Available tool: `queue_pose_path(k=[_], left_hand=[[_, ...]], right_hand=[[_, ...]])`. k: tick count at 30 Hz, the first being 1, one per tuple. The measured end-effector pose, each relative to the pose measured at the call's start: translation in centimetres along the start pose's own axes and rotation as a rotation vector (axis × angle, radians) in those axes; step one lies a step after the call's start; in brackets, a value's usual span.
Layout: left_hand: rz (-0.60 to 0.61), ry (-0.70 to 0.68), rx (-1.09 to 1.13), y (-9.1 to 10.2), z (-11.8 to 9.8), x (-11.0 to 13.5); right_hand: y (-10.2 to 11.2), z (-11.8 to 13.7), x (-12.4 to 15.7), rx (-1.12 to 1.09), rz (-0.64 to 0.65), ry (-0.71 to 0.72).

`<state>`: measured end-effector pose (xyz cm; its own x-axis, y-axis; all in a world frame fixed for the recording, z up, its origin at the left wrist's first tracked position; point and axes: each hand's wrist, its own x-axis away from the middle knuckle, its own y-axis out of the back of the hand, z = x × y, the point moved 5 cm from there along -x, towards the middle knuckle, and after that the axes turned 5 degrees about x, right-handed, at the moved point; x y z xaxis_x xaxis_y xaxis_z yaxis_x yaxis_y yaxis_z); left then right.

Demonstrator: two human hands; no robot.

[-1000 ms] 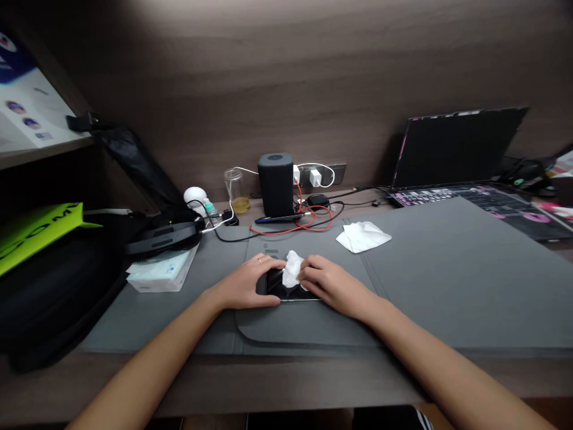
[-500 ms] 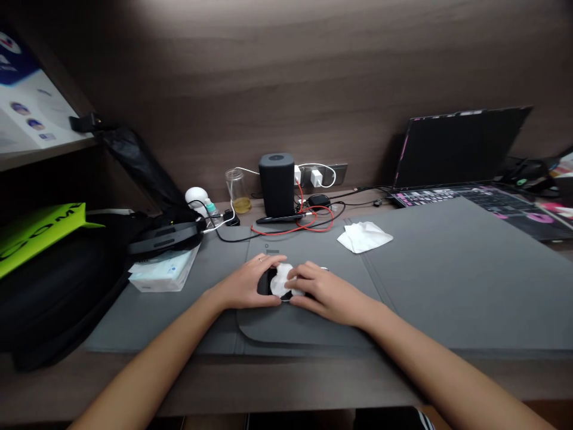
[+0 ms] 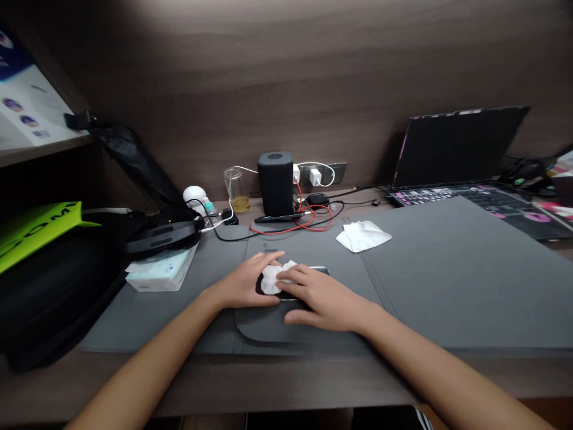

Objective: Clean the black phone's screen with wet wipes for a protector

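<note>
White tissue (image 3: 271, 279) pinned under my right hand (image 3: 320, 298), grip flat and unclenched; my left hand (image 3: 244, 283) clamps the phone (image 3: 319, 272) beneath. Uneven pressure could skid it loose.

- The phone (image 3: 319, 271) lies on the mat (image 3: 425, 280) with a wad (image 3: 270, 279) on it, under the right hand (image 3: 320, 298).
- The left hand (image 3: 244, 286) is at its left end.
- The speaker (image 3: 275, 183) stands behind.
- The laptop (image 3: 461, 149) is far right.
</note>
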<state>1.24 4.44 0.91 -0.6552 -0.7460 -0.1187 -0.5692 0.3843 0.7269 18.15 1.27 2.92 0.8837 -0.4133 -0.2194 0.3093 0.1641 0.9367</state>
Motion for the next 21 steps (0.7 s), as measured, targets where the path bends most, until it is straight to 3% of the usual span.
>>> queue_pose_path(k=[6,10,14,18,21], left_hand=[[0.003,-0.015,-0.003,0.07,-0.28,-0.10],[0.002,-0.002,-0.033,0.10,-0.27,-0.08],[0.007,-0.014,-0.020,0.07,-0.22,-0.02],[-0.001,-0.014,-0.014,0.07,-0.10,0.01],[0.007,-0.021,0.011,0.02,-0.14,0.00]], right_hand=[[-0.05,0.27,-0.14,-0.009,0.011,0.033],[-0.09,-0.14,-0.23,0.013,-0.030,-0.037],[-0.12,-0.07,-0.18,-0.004,-0.016,0.016],[0.30,-0.64,0.08,0.044,-0.031,-0.076],[0.24,-0.33,0.25,0.050,0.007,-0.033]])
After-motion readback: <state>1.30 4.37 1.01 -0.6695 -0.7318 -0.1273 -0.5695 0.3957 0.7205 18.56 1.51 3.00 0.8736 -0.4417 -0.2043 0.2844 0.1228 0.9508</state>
